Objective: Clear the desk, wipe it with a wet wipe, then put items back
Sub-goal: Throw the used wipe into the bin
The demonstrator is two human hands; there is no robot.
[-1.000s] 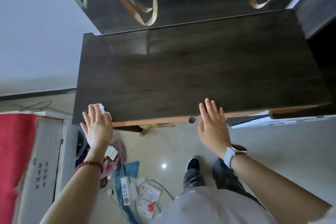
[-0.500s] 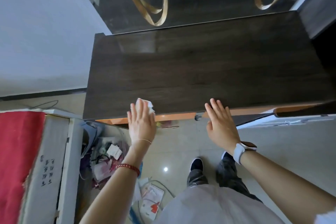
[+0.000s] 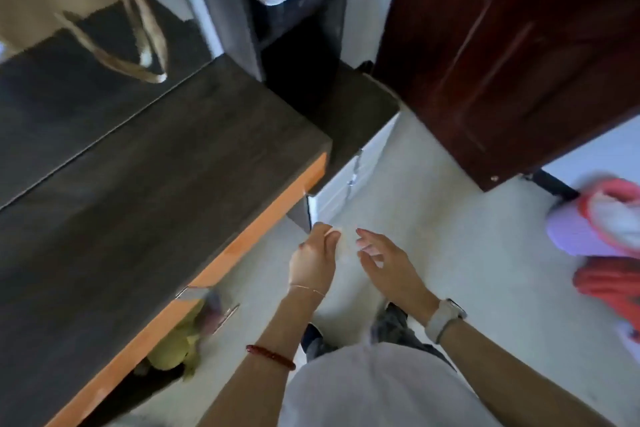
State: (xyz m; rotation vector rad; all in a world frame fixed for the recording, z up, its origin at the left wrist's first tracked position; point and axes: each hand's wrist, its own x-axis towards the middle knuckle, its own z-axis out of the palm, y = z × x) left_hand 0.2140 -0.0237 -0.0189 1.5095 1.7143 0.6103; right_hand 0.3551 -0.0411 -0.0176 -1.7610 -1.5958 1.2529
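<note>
Dark desk (image 3: pixel 145 184) lies bare, so wiping looks finished. Off its right corner, the left hand (image 3: pixel 313 262) pinches the wet wipe (image 3: pixel 341 246) (blurred); the right hand (image 3: pixel 388 263) is spread beside it. Next: discard it, fetch items.

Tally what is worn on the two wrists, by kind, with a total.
Red bead bracelet: 1
Thin chain bracelet: 1
White watch: 1
Total: 3
</note>
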